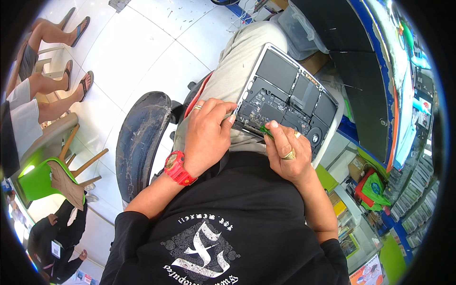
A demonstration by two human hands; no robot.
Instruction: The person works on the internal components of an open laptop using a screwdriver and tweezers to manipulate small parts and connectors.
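In the head view, the opened laptop (290, 100) lies across the person's lap (242, 57). The right hand (287, 151) pinches a small green tool (266, 131) over its near edge; the left hand (207, 127) touches the laptop's left edge, though whether it grips cannot be told. The work looks midway: inside exposed, board (259, 105), battery (277, 71) and fan (314, 136) seated, closing up not yet done.
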